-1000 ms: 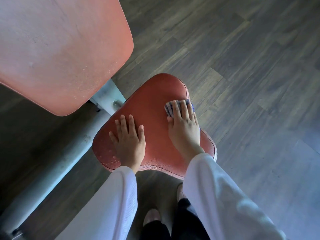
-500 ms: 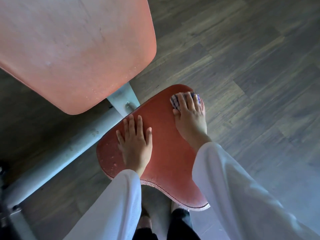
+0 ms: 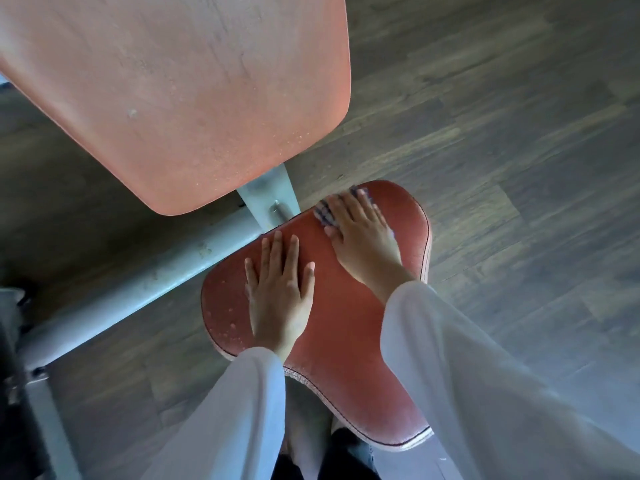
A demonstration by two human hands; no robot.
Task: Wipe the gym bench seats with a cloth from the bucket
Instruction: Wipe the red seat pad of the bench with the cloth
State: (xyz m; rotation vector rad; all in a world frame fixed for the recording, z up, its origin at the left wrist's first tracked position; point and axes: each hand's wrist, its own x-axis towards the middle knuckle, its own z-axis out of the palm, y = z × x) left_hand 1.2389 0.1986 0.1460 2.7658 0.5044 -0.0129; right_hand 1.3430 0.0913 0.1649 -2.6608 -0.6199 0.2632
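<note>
A small red padded bench seat (image 3: 349,341) lies below me, worn and flecked along its left edge. My right hand (image 3: 363,240) presses a blue checked cloth (image 3: 325,213) flat against the seat's far end, fingers straight; most of the cloth is hidden under the palm. My left hand (image 3: 280,292) rests flat on the seat's left half, fingers spread. Both arms wear white sleeves.
The bench's large faded red back pad (image 3: 173,91) fills the upper left, above the seat. A pale metal frame tube (image 3: 145,289) runs diagonally to the lower left, with a bracket (image 3: 273,199) between the pads. Dark wood-plank floor (image 3: 502,133) surrounds the bench. My feet stand under the seat.
My right hand has slid the cloth from the seat's right edge toward its far end near the bracket. My left hand has stayed flat on the seat.
</note>
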